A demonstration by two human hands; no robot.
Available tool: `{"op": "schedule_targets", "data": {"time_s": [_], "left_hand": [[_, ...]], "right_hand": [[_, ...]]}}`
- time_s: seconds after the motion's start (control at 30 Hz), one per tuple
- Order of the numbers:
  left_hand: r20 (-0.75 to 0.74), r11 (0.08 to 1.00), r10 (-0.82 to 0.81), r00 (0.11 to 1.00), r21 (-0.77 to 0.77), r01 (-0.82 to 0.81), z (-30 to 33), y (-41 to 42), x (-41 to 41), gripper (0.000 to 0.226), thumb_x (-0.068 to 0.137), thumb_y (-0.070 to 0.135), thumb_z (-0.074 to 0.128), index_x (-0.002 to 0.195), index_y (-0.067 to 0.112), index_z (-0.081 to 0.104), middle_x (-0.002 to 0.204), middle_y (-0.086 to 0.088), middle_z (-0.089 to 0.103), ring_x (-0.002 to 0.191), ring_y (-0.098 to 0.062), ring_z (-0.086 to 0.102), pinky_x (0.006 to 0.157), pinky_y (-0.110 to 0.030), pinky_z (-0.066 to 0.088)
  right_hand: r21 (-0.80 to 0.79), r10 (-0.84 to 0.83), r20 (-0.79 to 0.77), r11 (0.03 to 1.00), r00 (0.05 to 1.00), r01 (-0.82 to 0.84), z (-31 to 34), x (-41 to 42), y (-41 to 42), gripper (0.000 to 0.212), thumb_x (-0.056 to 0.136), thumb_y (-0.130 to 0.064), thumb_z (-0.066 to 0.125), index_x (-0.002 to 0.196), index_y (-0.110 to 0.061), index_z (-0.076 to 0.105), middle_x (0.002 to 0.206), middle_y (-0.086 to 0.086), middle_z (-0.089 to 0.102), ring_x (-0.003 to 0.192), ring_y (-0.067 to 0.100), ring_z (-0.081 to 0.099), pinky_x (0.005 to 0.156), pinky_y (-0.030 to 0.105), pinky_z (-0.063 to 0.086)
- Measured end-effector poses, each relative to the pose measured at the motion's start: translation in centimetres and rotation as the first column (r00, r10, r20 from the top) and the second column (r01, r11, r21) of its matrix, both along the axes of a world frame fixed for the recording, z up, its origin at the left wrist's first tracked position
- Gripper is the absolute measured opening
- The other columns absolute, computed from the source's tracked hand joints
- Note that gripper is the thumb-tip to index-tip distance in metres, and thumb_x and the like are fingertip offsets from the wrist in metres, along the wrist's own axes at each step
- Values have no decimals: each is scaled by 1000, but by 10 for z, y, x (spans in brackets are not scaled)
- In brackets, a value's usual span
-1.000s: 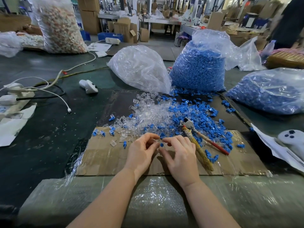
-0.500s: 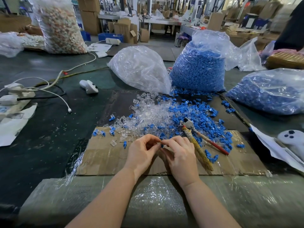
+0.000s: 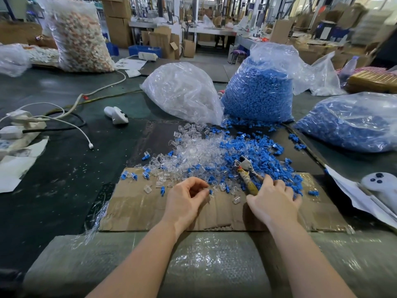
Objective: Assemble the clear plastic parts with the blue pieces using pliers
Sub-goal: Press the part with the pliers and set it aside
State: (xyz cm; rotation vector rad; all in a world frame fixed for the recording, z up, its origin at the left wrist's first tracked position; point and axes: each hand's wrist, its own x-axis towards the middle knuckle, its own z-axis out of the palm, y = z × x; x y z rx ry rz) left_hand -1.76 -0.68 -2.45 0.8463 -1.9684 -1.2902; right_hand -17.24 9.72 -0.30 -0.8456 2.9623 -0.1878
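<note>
My left hand [image 3: 187,201] pinches a small clear part with a blue piece [image 3: 210,192] at its fingertips, low over the cardboard sheet [image 3: 137,209]. My right hand [image 3: 275,201] lies over the taped handles of the pliers [image 3: 247,171], fingers curling round them; the metal jaws point up-left into the pile. A heap of clear plastic parts [image 3: 193,153] and loose blue pieces [image 3: 257,151] spreads just beyond both hands.
Behind the heap stand a bag of clear parts [image 3: 182,93] and a bag of blue pieces [image 3: 257,91]; another blue bag [image 3: 352,123] lies right. White controllers rest at the left [image 3: 117,115] and at the right [image 3: 380,186]. Cables and a power strip [image 3: 19,130] lie left.
My right hand has left the left hand and moved right onto the pliers' handles. The left hand keeps the small assembled part at its fingertips.
</note>
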Motion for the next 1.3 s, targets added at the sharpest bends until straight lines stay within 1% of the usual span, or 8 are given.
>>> {"op": "schedule_targets", "data": {"time_s": [0.17,0.4,0.5,0.6,0.73,0.87,1.03,1.3], "left_hand": [[-13,999,25,1000,30,-24,-2,-2,-1,17,83,8,67,80,25,64,75,8,65,66,6,57,64,-7,43],[-95,973,81,992,225,-58,4,-10,-4,12,83,7,66,83,19,65,78,2,67,69,-3,61,62,-12,47],[-189,891,109,976,453,-12,12,-15,-5,8,84,5,64,87,12,65,80,-7,67,67,-13,62,61,-23,53],[-222,832,202,954,552,-47,19,-20,-9,9,83,3,65,84,12,66,73,-5,67,61,-12,62,55,-25,51],[-223,806,249,943,587,-74,24,-25,-14,11,83,0,64,82,10,64,65,-2,64,50,-6,58,45,-19,47],[-200,790,261,944,606,-90,25,-27,-13,8,83,-2,64,85,6,64,63,-5,63,47,-9,57,46,-22,48],[-191,785,283,940,609,-113,24,-28,-13,8,83,-3,64,84,5,63,52,1,62,43,-7,56,41,-20,46],[-180,771,326,928,619,-150,25,-31,-13,9,82,-3,65,80,6,64,57,-2,63,44,-7,58,42,-18,47]], "right_hand": [[19,21,-42,1000,999,-21,5,-3,-4,50,84,-46,54,122,-16,43,131,12,43,125,33,37,107,53,21],[-100,134,-72,985,988,-141,22,2,0,35,88,-42,49,107,-13,42,108,10,53,101,28,50,84,38,43],[-172,296,59,944,953,-283,35,11,-1,24,91,-38,46,101,-16,46,93,3,54,84,20,52,68,31,42],[-322,426,321,889,846,-326,47,24,-3,20,93,-31,47,82,-14,47,75,0,50,63,14,46,55,28,34],[-451,474,592,865,651,-220,57,38,-3,20,92,-21,47,74,-14,46,73,9,49,66,20,46,62,34,34],[-440,453,691,882,564,-169,63,43,-1,15,94,-18,44,81,-12,45,79,10,50,73,21,52,59,31,42],[-407,439,704,894,559,-188,66,45,0,14,94,-20,44,82,-12,44,82,10,49,76,22,54,68,36,43],[-387,458,698,888,551,-248,69,47,3,11,94,-23,44,86,-15,46,83,7,50,77,18,52,71,32,37]]}}
